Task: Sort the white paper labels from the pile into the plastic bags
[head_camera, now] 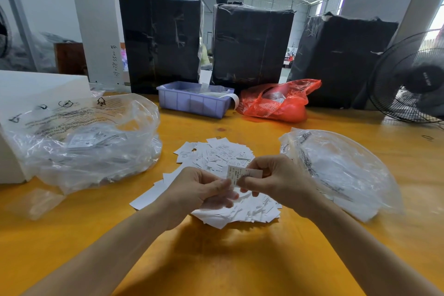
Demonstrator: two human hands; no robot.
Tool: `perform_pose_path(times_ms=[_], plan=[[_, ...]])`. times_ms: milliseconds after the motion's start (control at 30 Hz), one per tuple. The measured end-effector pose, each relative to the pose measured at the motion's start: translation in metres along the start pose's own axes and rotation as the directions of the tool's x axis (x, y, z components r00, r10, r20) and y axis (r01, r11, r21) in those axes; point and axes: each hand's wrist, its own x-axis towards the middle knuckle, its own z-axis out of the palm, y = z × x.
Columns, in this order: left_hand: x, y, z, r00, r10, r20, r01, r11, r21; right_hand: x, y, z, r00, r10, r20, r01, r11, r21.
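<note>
A loose pile of white paper labels (216,156) lies on the yellow table (216,259) in front of me. My left hand (197,190) and my right hand (276,180) meet just above the pile's near side. Between them they pinch a few small white labels (236,174), held upright. A large clear plastic bag (84,142) with labels inside lies to the left. Another clear plastic bag (341,166) lies to the right, close beside my right wrist.
Behind the pile stand a lilac plastic bin (192,101) and a red plastic bag (276,101). Three tall black wrapped bales (249,43) line the table's far edge. A black fan (413,79) is at the far right, a white box (24,94) at the left.
</note>
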Motion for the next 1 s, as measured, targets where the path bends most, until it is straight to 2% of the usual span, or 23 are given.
perform_pose_path(times_ms=[167,400,567,633,733,867,1000], plan=[[0.001,0.0,0.0,1.0,0.014,-0.017,-0.014,1.0,0.012,0.0,-0.001,0.001,0.993,0.057,0.104,-0.058,0.998,0.014],[-0.001,0.0,0.004,1.0,0.008,0.023,-0.009,0.999,0.041,0.002,0.0,0.004,0.992,0.066,0.111,-0.065,0.998,-0.019],[0.001,-0.001,0.003,0.995,0.027,-0.096,-0.025,1.0,0.018,0.004,-0.001,0.004,0.967,0.14,0.212,-0.134,0.99,-0.045],[0.002,-0.002,0.003,0.995,0.019,-0.094,-0.017,1.0,0.015,0.003,-0.001,0.005,0.963,0.146,0.227,-0.14,0.989,-0.043],[0.0,0.0,0.003,0.997,-0.016,-0.071,0.014,1.0,-0.024,0.003,-0.001,0.004,0.976,0.116,0.187,-0.119,0.993,0.004],[0.0,0.003,-0.001,0.993,-0.095,-0.073,0.082,0.982,-0.168,0.004,0.0,-0.007,0.999,0.046,-0.001,-0.045,0.983,0.176],[0.0,0.003,-0.002,0.991,-0.129,-0.035,0.119,0.971,-0.208,0.004,0.002,-0.009,0.998,-0.019,-0.066,0.031,0.984,0.176]])
